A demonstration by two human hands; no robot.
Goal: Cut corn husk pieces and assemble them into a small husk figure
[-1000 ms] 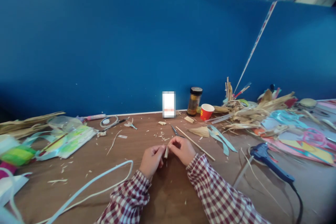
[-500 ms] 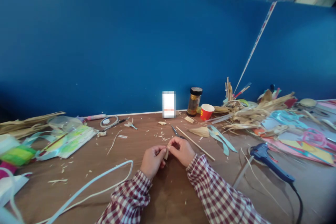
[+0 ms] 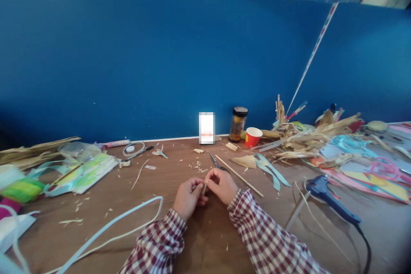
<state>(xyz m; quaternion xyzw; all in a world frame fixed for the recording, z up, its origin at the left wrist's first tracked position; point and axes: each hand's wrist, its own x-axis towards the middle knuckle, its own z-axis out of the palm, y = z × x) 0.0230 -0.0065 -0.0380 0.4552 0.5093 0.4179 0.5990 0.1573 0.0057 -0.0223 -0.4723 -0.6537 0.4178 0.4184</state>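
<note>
My left hand (image 3: 187, 197) and my right hand (image 3: 222, 185) meet over the middle of the table, fingertips almost touching. Between them is a small tan piece of dried corn husk (image 3: 204, 187), mostly covered by the fingers. Both hands pinch it with thumb and forefinger. Just beyond my right hand lie scissors (image 3: 213, 159), their handles partly hidden behind it. A thin wooden stick (image 3: 239, 176) slants past the right knuckles. Small pale scraps (image 3: 196, 165) are scattered in front of the hands.
At right, a blue glue gun (image 3: 330, 199) rests with its cord trailing. Behind it spread corn husks (image 3: 308, 139) and light-blue ribbon (image 3: 271, 173). A red paper cup (image 3: 253, 137) and a dark-lidded jar (image 3: 238, 124) stand near the blue partition (image 3: 160, 60). A white cable (image 3: 118, 218) loops at left.
My left hand has shifted slightly right, and its fingers now cover more of the husk piece. My right hand stays almost where it was.
</note>
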